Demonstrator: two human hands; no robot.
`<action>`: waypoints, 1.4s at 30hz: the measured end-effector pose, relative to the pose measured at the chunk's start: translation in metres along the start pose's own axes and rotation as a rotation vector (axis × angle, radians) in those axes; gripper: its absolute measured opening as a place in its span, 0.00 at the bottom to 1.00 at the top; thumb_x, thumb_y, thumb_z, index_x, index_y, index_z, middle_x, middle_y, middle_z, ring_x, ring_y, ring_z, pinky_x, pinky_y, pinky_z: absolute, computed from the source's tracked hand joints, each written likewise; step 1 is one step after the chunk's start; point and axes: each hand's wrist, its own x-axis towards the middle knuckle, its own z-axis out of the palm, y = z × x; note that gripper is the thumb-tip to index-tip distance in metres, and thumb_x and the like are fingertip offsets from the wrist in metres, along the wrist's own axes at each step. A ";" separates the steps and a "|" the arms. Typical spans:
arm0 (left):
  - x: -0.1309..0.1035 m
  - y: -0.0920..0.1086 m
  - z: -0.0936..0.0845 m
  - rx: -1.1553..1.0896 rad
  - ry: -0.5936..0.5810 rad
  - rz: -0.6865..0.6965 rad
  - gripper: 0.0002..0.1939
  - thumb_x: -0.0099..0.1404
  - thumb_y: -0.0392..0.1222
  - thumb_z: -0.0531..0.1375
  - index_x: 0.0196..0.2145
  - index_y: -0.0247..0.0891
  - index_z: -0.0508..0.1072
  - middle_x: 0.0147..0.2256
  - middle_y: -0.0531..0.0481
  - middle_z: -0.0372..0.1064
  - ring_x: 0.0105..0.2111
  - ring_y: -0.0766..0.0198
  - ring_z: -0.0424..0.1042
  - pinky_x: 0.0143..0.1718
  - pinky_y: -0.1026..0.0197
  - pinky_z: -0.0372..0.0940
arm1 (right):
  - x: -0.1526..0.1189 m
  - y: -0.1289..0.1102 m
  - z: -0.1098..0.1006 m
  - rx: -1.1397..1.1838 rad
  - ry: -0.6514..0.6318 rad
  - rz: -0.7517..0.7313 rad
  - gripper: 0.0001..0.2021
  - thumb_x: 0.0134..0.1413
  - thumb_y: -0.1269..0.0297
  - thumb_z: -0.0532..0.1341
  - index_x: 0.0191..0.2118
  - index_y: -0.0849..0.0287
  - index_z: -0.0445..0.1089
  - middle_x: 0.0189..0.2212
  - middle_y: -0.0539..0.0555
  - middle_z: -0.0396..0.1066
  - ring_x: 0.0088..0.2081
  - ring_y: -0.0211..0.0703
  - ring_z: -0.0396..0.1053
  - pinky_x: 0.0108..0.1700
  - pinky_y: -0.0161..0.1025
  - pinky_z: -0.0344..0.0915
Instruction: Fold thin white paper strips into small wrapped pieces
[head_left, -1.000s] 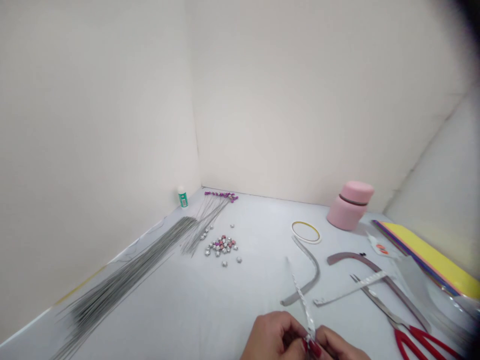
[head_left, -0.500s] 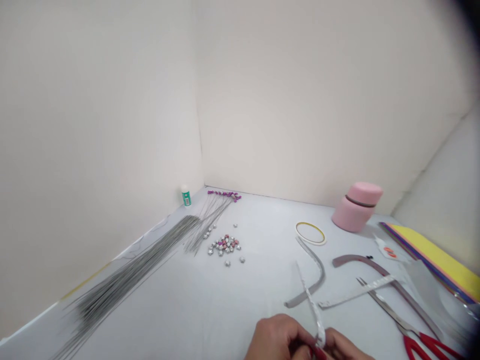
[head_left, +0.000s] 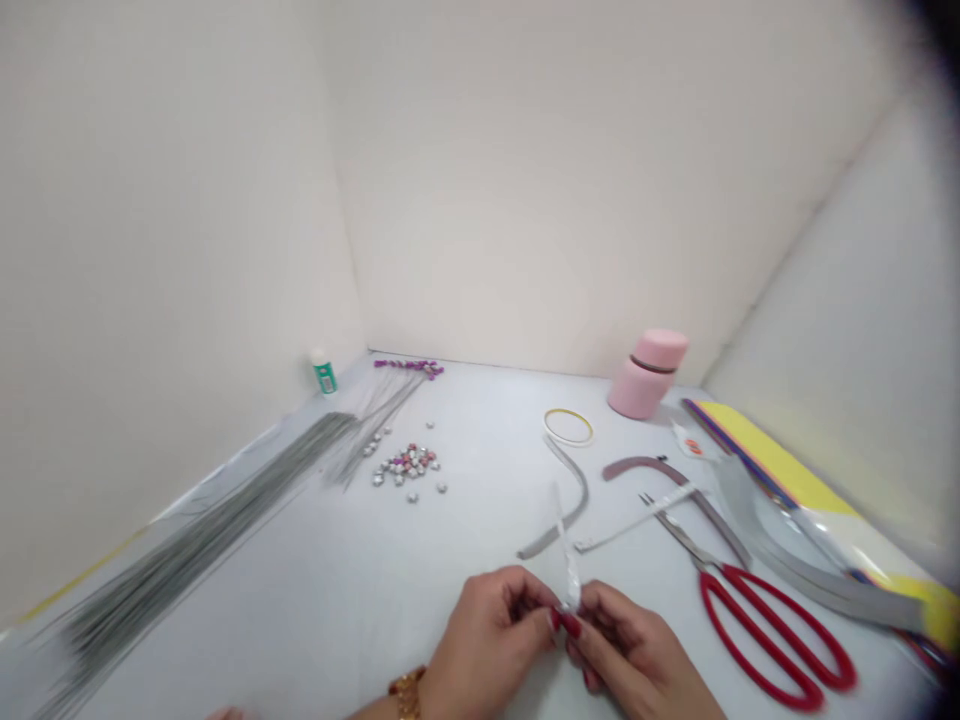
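My left hand point(head_left: 495, 630), with a gold bracelet point(head_left: 407, 693) at its wrist, pinches the lower end of a shiny white strip point(head_left: 568, 558). My right hand point(head_left: 637, 645) closes on that same end, its fingertips meeting those of the left. The strip rises from the fingers and points away from me. What the fingertips cover at its end is hidden. Just beyond lie a curved grey strip point(head_left: 579, 490) and another thin white strip point(head_left: 637, 520). Red-handled scissors point(head_left: 772, 630) rest to the right of my right hand.
A pile of small silver and pink stars point(head_left: 409, 464) sits left of centre. Long grey wires point(head_left: 225, 530) run along the left. Purple-tipped stems point(head_left: 409, 368), a green-labelled bottle point(head_left: 324, 373), a tape ring point(head_left: 568, 427), a pink flask point(head_left: 646, 375) and yellow sheets point(head_left: 780, 455) stand farther back.
The view has shifted right and down, so both hands and the whole scissors show more fully. Both hands still pinch the white strip, their fingertips now close together.
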 end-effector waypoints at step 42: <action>-0.008 0.007 0.004 0.231 -0.096 0.173 0.07 0.61 0.34 0.52 0.32 0.36 0.70 0.29 0.50 0.71 0.28 0.67 0.68 0.31 0.68 0.61 | 0.001 -0.003 0.002 0.394 0.120 0.080 0.13 0.51 0.56 0.57 0.26 0.60 0.59 0.14 0.43 0.59 0.17 0.31 0.55 0.21 0.29 0.52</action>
